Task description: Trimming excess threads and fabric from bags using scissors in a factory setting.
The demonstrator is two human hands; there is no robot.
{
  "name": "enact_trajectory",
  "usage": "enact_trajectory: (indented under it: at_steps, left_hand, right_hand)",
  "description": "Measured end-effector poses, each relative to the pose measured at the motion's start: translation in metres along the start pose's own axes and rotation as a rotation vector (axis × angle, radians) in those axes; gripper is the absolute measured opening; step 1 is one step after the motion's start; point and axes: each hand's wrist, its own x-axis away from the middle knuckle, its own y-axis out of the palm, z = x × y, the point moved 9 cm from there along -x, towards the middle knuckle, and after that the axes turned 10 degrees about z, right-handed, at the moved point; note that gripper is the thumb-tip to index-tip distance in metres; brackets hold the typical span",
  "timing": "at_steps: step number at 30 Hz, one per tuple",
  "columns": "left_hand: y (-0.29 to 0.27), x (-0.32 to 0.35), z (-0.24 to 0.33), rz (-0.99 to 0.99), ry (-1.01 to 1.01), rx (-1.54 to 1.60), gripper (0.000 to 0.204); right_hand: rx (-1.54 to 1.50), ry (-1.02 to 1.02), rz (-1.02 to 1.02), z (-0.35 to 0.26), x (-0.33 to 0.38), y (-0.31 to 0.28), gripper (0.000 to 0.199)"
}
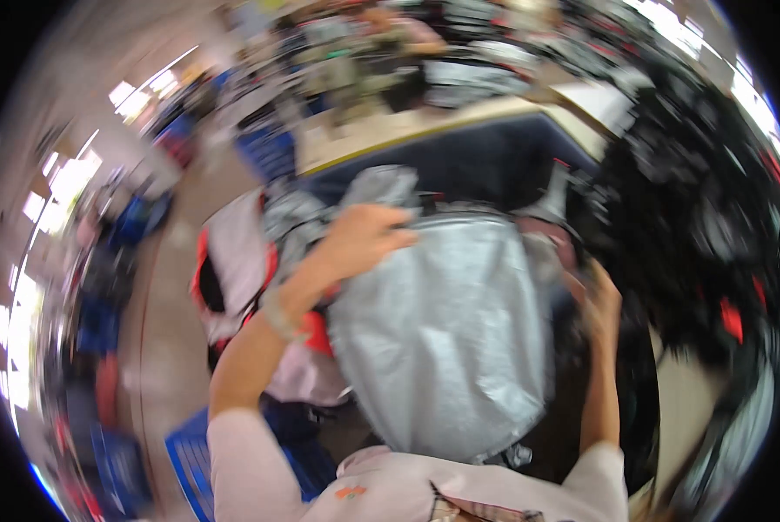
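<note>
A large silver-lined bag piece (446, 326) with a rounded lower end spreads in front of my body. My left hand (368, 239) is over its upper left edge, fingers bent and apart, with no clear grip on the cloth. On the other side, my right hand (602, 300) is beside dark and brownish material (559, 248) along the bag piece's right edge. Motion blur smears its fingers, and what they touch cannot be made out. Left of my left hand lie a pale pink bag part with red trim (237, 248) and crumpled silver cloth (294, 217).
Beyond the bag piece stands a pale tabletop with a yellow edge (442, 122), stacked with silver and dark pieces. A heap of black material (694, 209) rises at the right. Blue crates (190, 457) stand low at the left, beside a floor strip (168, 287).
</note>
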Motion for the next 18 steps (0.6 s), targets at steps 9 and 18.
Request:
enact_trajectory:
  at_steps: [9,18]
  left_hand:
    - [-0.044,0.011,0.043,0.562,0.154,-0.238,0.011]
    - [-0.267,0.236,0.108,1.161,0.513,-0.33,0.016]
  right_hand:
    - [0.313,-0.574,0.074,0.138,0.17,-0.102,0.047]
    - [0.28,-0.939,0.319,-0.101,0.135,0.043,0.036]
